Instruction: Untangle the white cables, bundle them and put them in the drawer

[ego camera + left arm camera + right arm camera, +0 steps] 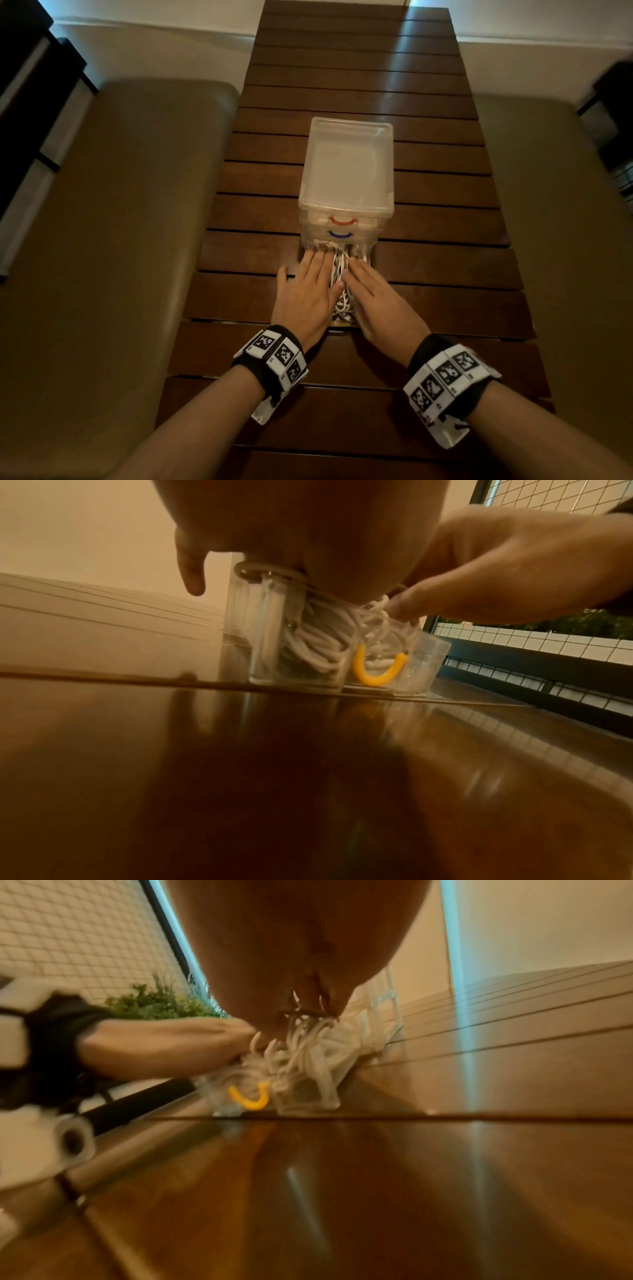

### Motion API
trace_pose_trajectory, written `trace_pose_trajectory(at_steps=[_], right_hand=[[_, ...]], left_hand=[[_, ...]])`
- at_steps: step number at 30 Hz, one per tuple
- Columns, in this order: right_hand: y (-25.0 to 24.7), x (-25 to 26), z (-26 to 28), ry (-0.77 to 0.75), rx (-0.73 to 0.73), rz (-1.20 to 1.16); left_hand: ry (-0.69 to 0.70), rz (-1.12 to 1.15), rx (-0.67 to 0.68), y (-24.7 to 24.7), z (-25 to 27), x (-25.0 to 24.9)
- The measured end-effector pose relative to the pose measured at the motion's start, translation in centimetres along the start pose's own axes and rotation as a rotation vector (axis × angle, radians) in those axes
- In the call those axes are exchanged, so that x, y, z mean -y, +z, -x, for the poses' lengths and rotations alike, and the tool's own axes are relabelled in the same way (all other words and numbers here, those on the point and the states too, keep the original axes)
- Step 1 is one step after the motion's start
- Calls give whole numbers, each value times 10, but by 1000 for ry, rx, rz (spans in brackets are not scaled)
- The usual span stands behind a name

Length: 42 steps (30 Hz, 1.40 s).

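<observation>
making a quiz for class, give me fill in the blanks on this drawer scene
1. The open drawer has a ____ handle.
2. The cables in it are ____.
3. The closed drawer just under the lid has a ____ handle.
4. Both hands, left hand and right hand, press the cables with ____ fingers.

Missing: yellow; white; red; straight

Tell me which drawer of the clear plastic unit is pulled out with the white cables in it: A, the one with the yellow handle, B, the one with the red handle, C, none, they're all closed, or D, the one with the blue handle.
A: the pulled-out drawer holding the white cables has the yellow handle, at the bottom; the red handle and blue handle sit on closed drawers above.
</observation>
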State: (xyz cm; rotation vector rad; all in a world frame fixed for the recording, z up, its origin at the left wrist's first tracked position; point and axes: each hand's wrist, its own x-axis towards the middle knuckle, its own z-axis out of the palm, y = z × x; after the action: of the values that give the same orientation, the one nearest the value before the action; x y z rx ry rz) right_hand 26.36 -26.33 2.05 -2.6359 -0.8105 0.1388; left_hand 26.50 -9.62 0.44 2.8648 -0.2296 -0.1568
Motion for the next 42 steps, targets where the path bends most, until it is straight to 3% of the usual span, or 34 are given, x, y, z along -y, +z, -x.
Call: trace_pose_trajectory(at_steps=[4, 6, 9, 12, 22, 32, 39, 42], right_hand=[[8, 3, 0, 147, -119, -86], [6, -1, -3, 220, -86, -156], [5, 0, -3, 158, 25, -47], [3, 7, -2, 91, 15, 129], [5, 0, -1, 21, 177, 126], [8, 2, -17, 23, 183, 175], [13, 13, -23, 92, 215, 178], [18, 15, -22, 101, 178, 192]], left_hand=[[16, 38, 3, 1, -2, 3], [24, 75, -19, 1, -2, 4], [34, 89, -39, 3, 0, 4], [24, 60, -25, 1, -2, 2], [-1, 161, 1, -2, -3, 0], [0, 152, -5, 2, -5, -3], [-47, 471, 158, -2, -6, -3], [-133, 692, 181, -14, -5, -7]])
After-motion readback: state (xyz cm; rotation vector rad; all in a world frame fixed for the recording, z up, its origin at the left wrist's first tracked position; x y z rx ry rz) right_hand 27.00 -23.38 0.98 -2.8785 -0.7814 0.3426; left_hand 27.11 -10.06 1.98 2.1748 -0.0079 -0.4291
